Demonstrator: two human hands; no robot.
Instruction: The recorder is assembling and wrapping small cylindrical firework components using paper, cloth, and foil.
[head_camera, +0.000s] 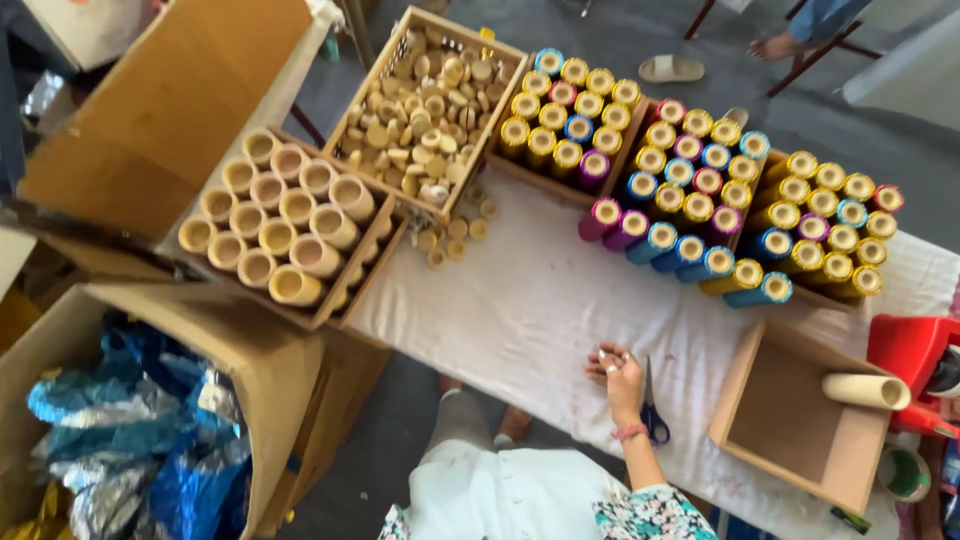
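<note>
We see our right hand (617, 368) resting on the white table cloth (530, 300), fingers curled loosely around small white bits, though the grip itself is too small to judge. Blue-handled scissors (652, 412) lie just beside it. Foil-wrapped tubes (690, 215) crowd the far edge. Our left hand is out of view.

- Cardboard box (170, 110) of plain cream tubes (275, 215), far left.
- Wooden tray (505, 55) of small round caps (425, 110).
- Foil-wrapped tubes (700, 200) in yellow, blue, pink and purple, across the table (520, 300).
- Empty wooden tray (790, 420), one cream tube (865, 390) on its rim.
- Box of blue and silver foil (140, 440), lower left.
</note>
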